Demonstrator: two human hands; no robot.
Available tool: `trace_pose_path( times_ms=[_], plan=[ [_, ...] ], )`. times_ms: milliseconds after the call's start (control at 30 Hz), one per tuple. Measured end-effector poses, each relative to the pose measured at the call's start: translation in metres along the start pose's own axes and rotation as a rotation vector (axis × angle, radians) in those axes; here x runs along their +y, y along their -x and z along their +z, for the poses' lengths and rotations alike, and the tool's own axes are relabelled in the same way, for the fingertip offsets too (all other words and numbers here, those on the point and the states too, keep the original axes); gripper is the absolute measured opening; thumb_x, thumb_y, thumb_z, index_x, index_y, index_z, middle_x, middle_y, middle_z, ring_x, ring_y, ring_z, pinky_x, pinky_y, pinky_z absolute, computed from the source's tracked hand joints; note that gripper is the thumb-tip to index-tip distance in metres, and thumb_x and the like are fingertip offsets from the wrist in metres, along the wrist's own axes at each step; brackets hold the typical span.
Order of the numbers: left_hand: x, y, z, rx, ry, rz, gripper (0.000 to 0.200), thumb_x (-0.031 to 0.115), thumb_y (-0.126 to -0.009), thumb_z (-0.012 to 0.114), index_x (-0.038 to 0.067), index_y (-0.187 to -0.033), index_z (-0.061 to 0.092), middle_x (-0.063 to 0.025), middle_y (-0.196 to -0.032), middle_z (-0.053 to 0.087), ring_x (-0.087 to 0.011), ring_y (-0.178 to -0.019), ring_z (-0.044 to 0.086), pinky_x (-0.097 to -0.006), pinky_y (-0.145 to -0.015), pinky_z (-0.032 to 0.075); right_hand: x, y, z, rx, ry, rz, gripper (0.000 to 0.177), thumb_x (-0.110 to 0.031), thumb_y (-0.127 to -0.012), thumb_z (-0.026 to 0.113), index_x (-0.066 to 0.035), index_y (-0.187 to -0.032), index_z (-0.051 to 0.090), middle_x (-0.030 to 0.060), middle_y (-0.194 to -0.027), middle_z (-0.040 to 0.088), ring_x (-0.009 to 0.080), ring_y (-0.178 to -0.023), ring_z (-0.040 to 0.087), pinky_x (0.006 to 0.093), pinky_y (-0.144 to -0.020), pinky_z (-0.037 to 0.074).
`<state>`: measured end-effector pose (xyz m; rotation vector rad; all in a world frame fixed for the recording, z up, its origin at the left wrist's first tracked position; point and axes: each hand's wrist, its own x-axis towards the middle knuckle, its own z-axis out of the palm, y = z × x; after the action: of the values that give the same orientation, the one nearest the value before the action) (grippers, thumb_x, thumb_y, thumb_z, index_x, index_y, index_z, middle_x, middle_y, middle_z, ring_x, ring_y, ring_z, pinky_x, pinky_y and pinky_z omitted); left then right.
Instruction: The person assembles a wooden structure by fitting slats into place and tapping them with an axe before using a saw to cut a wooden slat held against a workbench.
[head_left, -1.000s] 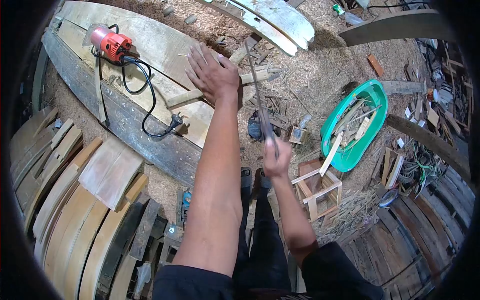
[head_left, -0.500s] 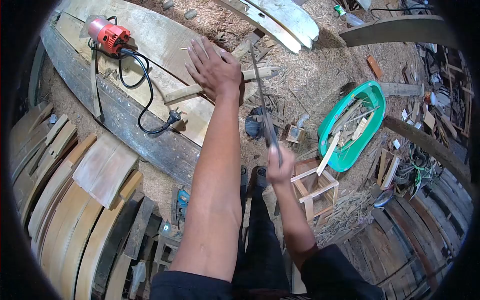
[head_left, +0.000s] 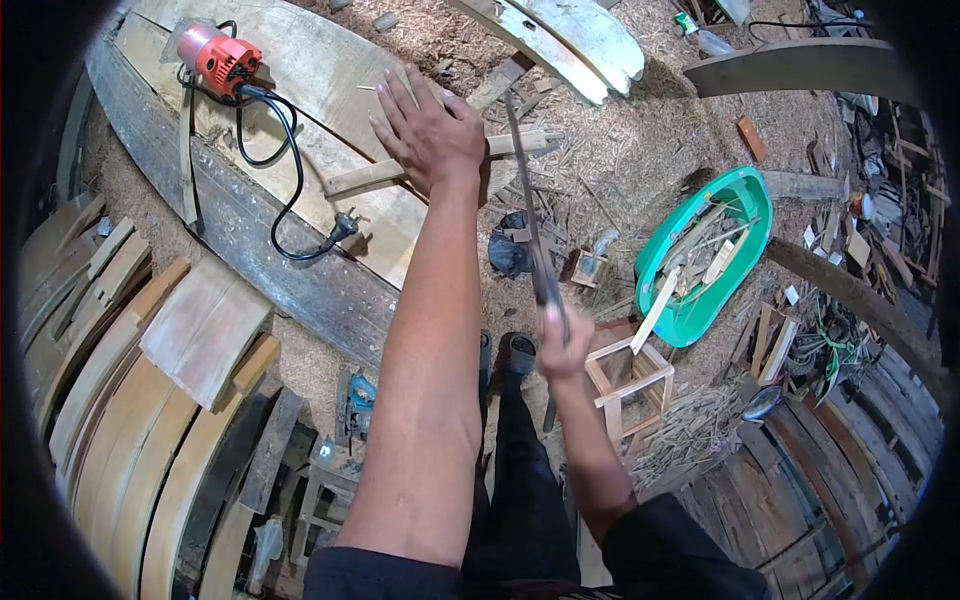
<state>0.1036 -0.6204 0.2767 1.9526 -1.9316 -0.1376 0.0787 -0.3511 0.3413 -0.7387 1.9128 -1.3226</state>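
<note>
My left hand (head_left: 430, 135) lies flat with its fingers spread, pressing on a narrow wooden strip (head_left: 365, 180) that crosses the wide boards (head_left: 330, 75). The strip's right end sticks out past the hand. My right hand (head_left: 563, 342) is wrapped round the handle end of a long saw (head_left: 530, 210), slightly blurred. The saw's blade points up and away, crossing the strip to the right of my left hand. Left of my left hand, a red power tool (head_left: 222, 62) with a black cord rests on the boards.
A green tub (head_left: 708, 255) of wood scraps stands at the right, beside a small wooden frame (head_left: 635, 385). Curved planks (head_left: 140, 440) are stacked at the lower left. A blue tool (head_left: 360, 400) lies near my feet. Sawdust covers the floor.
My right hand and the saw have moved slightly down towards me. My left hand stays on the strip.
</note>
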Motion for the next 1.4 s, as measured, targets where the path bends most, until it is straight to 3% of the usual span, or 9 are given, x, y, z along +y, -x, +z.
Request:
trace_pose_path(
  times_ms=[133,333,433,567,800,900,967,1267,1400],
  plan=[
    [-0.001,0.001,0.002,0.064,-0.010,0.004,0.059,0.031,-0.088,0.047,0.013,-0.143,0.042,-0.0110,-0.153,0.034,-0.0268,-0.143,0.027,-0.0476,-0.117,0.014,0.015,0.014,-0.001,0.033,-0.134,0.071,0.039,-0.028,-0.091,0.054,-0.004,-0.062,0.047,0.0014,-0.051,0.039,0.0097,-0.048,0.040,0.0303,-0.044,0.031],
    [-0.001,0.002,0.002,0.053,-0.001,0.003,0.059,0.031,-0.088,0.047,0.012,-0.143,0.042,-0.0114,-0.153,0.033,-0.0271,-0.144,0.025,-0.0478,-0.118,0.013,-0.001,-0.068,0.031,0.015,0.007,0.017,0.039,-0.027,-0.094,0.052,-0.003,-0.064,0.046,0.0021,-0.051,0.037,0.0091,-0.049,0.039,0.0313,-0.045,0.031],
    [-0.001,0.000,0.002,0.049,-0.005,0.006,0.059,0.031,-0.088,0.048,0.012,-0.143,0.042,-0.0123,-0.153,0.033,-0.0274,-0.144,0.025,-0.0482,-0.118,0.014,0.021,-0.009,0.014,0.022,0.067,-0.095,0.036,-0.025,-0.092,0.053,-0.002,-0.064,0.049,0.0015,-0.051,0.038,0.0085,-0.050,0.040,0.0305,-0.046,0.032],
    [-0.001,0.000,0.001,-0.006,-0.001,-0.014,0.064,0.032,-0.087,0.047,0.012,-0.147,0.037,-0.0114,-0.155,0.028,-0.0268,-0.144,0.024,-0.0484,-0.118,0.010,0.021,0.028,0.003,0.022,-0.113,0.055,0.037,-0.025,-0.091,0.054,-0.003,-0.062,0.048,0.0019,-0.051,0.040,0.0102,-0.048,0.042,0.0313,-0.046,0.033],
    [0.000,0.000,0.000,-0.021,-0.014,-0.016,0.064,0.032,-0.087,0.046,0.012,-0.147,0.036,-0.0115,-0.156,0.027,-0.0267,-0.145,0.023,-0.0481,-0.118,0.009,0.003,-0.070,0.032,0.007,-0.030,0.052,0.037,-0.027,-0.093,0.053,-0.003,-0.065,0.046,0.0033,-0.053,0.040,0.0117,-0.048,0.039,0.0317,-0.046,0.032],
    [0.000,0.001,-0.002,-0.033,-0.017,-0.024,0.064,0.033,-0.087,0.045,0.013,-0.147,0.036,-0.0114,-0.156,0.026,-0.0264,-0.145,0.023,-0.0475,-0.119,0.009,-0.002,-0.009,0.011,-0.011,0.091,-0.082,0.035,-0.026,-0.091,0.053,-0.002,-0.066,0.050,0.0039,-0.053,0.039,0.0114,-0.049,0.042,0.0312,-0.047,0.033],
    [-0.001,0.000,0.000,-0.036,-0.021,-0.025,0.064,0.033,-0.087,0.045,0.013,-0.147,0.036,-0.0114,-0.156,0.026,-0.0261,-0.145,0.023,-0.0471,-0.119,0.009,0.000,0.029,-0.001,0.008,0.042,0.070,0.042,-0.028,-0.094,0.048,-0.004,-0.060,0.046,-0.0017,-0.054,0.042,0.0080,-0.051,0.040,0.0272,-0.047,0.028],
    [-0.004,0.006,0.002,0.070,-0.025,0.024,0.058,0.031,-0.088,0.048,0.011,-0.142,0.043,-0.0130,-0.152,0.035,-0.0283,-0.142,0.028,-0.0478,-0.117,0.014,-0.007,-0.071,0.027,-0.007,-0.052,0.031,0.040,-0.024,-0.096,0.048,-0.005,-0.060,0.046,-0.0017,-0.053,0.041,0.0082,-0.049,0.038,0.0285,-0.044,0.027],
    [-0.002,0.003,0.003,0.061,-0.014,0.016,0.059,0.031,-0.088,0.048,0.012,-0.143,0.042,-0.0120,-0.152,0.034,-0.0276,-0.143,0.027,-0.0473,-0.117,0.014,0.006,0.014,0.003,-0.008,0.085,0.011,0.035,-0.025,-0.091,0.055,-0.003,-0.064,0.050,0.0056,-0.052,0.044,0.0133,-0.048,0.045,0.0315,-0.046,0.035]
  ],
)
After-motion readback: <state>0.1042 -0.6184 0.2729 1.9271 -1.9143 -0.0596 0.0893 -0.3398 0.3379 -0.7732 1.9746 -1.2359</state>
